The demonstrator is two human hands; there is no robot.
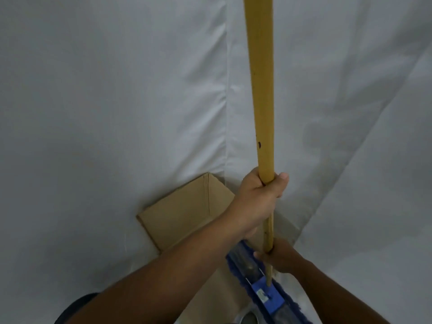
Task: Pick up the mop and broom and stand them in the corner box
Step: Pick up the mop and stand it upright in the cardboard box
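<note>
Left hand (pixel 259 197), at centre right of the frame, is wrapped tightly around the yellow wooden handle (pixel 259 85) of the mop (pixel 265 293), thumb and fingers pressed together about the shaft. Lower down, right hand (pixel 279 257) grips the same handle with its fingers curled closed around it. We see the handle rising nearly upright to the top edge of the frame. At its foot, in the lower centre right, sits the mop's blue head with a fringed blue pad. We note the open cardboard box (pixel 184 213) at lower centre, set into a corner; both forearms cross in front of its near side and hide part of its opening. White sheeting (pixel 105 101) covers the walls and floor, with a vertical seam running down to the box. We cannot tell whether the mop head touches the box. A dark rounded object (pixel 249 320) shows at the bottom edge, beside the mop head.
</note>
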